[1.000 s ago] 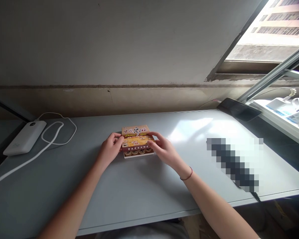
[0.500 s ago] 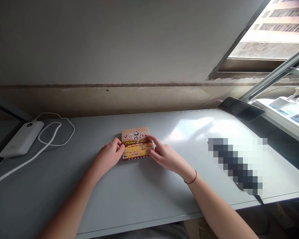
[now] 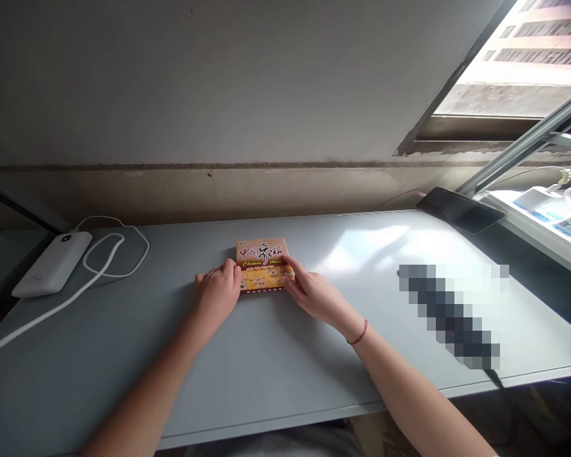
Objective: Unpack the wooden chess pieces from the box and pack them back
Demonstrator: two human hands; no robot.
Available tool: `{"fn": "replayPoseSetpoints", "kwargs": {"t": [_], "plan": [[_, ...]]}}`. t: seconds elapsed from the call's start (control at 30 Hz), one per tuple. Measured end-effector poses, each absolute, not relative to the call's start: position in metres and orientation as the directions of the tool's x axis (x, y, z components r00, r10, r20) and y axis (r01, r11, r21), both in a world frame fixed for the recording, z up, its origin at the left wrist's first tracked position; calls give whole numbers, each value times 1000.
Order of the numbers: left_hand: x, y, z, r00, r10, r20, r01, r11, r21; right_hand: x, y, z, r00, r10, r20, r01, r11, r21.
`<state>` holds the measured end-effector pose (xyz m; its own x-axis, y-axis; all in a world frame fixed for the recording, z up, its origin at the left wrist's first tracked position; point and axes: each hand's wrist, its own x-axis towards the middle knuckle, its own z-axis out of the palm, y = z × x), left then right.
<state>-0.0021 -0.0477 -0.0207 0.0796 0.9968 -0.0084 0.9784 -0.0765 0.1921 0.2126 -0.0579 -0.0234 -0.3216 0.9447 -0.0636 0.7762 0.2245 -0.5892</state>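
Note:
A small Chinese chess box (image 3: 262, 261) lies on the grey table, its printed lid facing up and its lettering upright to me. My left hand (image 3: 219, 289) is closed at the box's left edge, knuckles up, with the fingers curled against the side. At the opposite edge, my right hand (image 3: 315, 296) grips the box, its index finger along the upper right side and its thumb near the lower right corner. Parts of both side edges are hidden by the fingers.
A white power bank (image 3: 54, 263) with a white cable (image 3: 71, 303) lies at the left. A dark phone (image 3: 460, 209) leans at the back right. A blurred-out dark item (image 3: 450, 320) rests on the right side of the table (image 3: 266, 374).
My left hand has turned so its knuckles face up. The box sits slightly farther from me and a little to the right in the view. My right hand still grips its right edge.

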Motion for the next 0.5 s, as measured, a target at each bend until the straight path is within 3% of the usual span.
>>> {"fn": "replayPoseSetpoints", "kwargs": {"t": [0.1, 0.17, 0.23, 0.4, 0.5], "plan": [[-9, -43, -17, 57, 998, -37, 982, -49, 182, 222, -52, -24, -284, 958, -29, 701, 187, -688], [-16, -35, -18, 52, 998, -33, 989, -47, 143, 227, -44, -27, -177, 984, 28, 733, 150, -664], [-23, -24, -22, 74, 997, -12, 994, -73, 76, 230, -34, -32, -85, 994, 69, 825, 109, -555], [-30, 13, -33, 125, 992, 34, 991, -126, 52, 228, 1, -42, -21, 994, 103, 973, 44, -226], [-29, 29, -36, 128, 990, 57, 989, -131, 67, 225, 26, -45, -10, 993, 118, 987, 29, -157]]}}
